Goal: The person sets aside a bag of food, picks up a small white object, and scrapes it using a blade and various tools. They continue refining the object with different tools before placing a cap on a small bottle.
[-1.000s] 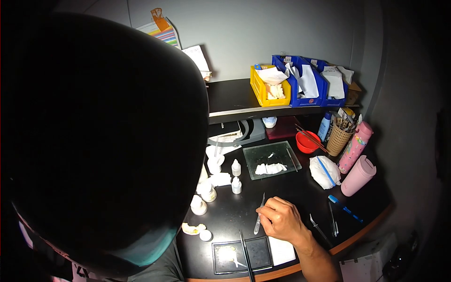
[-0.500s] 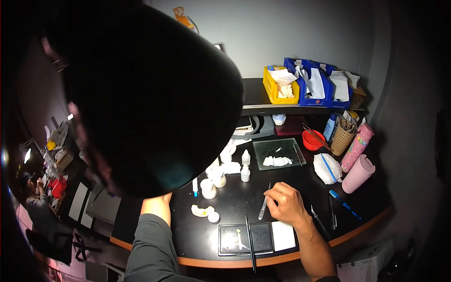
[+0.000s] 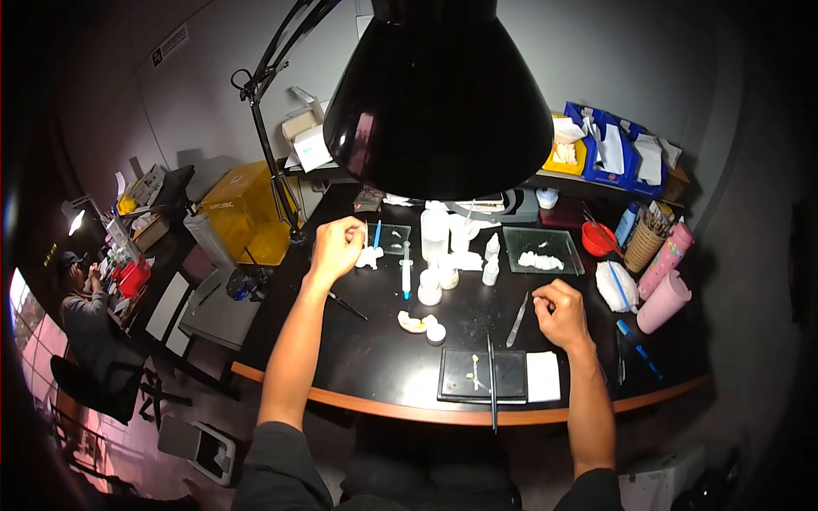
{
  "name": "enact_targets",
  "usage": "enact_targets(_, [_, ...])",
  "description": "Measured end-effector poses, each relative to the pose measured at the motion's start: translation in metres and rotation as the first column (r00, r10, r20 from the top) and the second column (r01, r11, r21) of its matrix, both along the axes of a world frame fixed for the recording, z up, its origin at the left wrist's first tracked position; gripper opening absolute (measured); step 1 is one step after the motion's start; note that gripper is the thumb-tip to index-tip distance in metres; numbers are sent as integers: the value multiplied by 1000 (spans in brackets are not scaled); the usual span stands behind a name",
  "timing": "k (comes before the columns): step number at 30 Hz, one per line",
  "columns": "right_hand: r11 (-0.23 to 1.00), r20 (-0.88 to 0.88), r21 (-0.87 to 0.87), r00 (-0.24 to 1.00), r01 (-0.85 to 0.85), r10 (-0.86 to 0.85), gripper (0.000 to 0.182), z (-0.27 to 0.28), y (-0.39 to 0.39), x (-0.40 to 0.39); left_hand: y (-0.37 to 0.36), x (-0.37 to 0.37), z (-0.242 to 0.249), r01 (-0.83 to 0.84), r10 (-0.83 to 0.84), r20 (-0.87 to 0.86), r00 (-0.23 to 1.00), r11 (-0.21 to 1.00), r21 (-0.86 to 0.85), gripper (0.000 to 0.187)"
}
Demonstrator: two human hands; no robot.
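My left hand (image 3: 337,249) is raised over the desk's left side, thumb and fingertips pinched together. Whatever lies between them is too small to make out. Beside it are a white crumpled wad (image 3: 369,257), a blue stick (image 3: 377,234) and a small glass plate (image 3: 397,239). My right hand (image 3: 562,315) rests at the desk's right with curled fingers, their tips partly hidden. Just left of it lies a metal scalpel-like tool (image 3: 517,320), apart from the fingers. A pale dental cast (image 3: 415,322) and a small white round piece (image 3: 435,333) sit mid-desk.
A black lamp shade (image 3: 439,111) hangs over the back. Near the front edge are a black flat box (image 3: 460,385), a long dark tool (image 3: 492,383) and a white pad (image 3: 543,376). White bottles (image 3: 434,230), a syringe (image 3: 406,268) and pink tumbler (image 3: 664,302) stand or lie around.
My view has shifted, so the lamp no longer covers the left of the desk. My left hand, hidden by the lamp before, now shows. The right hand sits slightly apart from the metal tool.
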State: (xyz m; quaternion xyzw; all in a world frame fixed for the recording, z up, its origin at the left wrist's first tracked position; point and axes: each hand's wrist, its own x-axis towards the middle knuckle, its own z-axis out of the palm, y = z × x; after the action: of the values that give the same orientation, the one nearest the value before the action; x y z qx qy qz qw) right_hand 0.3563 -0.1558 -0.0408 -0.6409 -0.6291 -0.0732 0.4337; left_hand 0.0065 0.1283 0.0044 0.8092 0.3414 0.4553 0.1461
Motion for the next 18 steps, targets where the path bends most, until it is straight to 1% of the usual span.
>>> enact_targets(2, [1000, -16, 18, 1000, 12, -12, 8, 0, 0, -1, -14, -9, -20, -57, 60, 118, 991, 998, -27, 11])
enact_targets(3, [1000, -5, 12, 1000, 21, -21, 9, 1, -1, 0, -21, -11, -27, -110, 106, 143, 984, 994, 19, 9])
enact_targets(4, [999, -19, 22, 999, 30, -29, 8, 1, -1, 0, -21, -14, -38, -137, 132, 143, 981, 990, 22, 9])
enact_targets(6, [998, -23, 12, 998, 54, -54, 6, -1, -2, 2, -21, -16, -47, -127, 117, 124, 985, 989, 77, 9])
enact_targets(7, [998, -22, 46, 999, 45, -44, 5, -4, 0, 3, -18, -16, -52, -136, 123, 132, 984, 987, 89, 9])
enact_targets(8, [998, -38, 33, 998, 46, -45, 5, -7, 0, 6, -15, -16, -56, -162, 149, 126, 981, 982, 96, 12])
enact_targets(10, [998, -59, 8, 997, 54, -54, 5, -10, 1, 8, -14, -19, -58, -210, 201, 103, 974, 974, 82, 19])
enact_targets(12, [998, -86, -21, 995, 51, -53, 7, -11, 2, 7, -14, -24, -57, -249, 249, 31, 968, 968, -13, 24])
enact_targets(13, [998, -93, -37, 994, 45, -48, 7, -11, 2, 7, -12, -26, -58, -257, 258, 38, 965, 966, -27, 24])
enact_targets(16, [997, -94, -61, 995, 37, -42, 7, -11, 2, 6, -7, -32, -63, -308, 308, 6, 951, 951, 10, 22])
enact_targets(18, [997, -93, -72, 995, 36, -42, 7, -10, 1, 6, -5, -34, -62, -289, 289, 8, 957, 956, -51, 19])
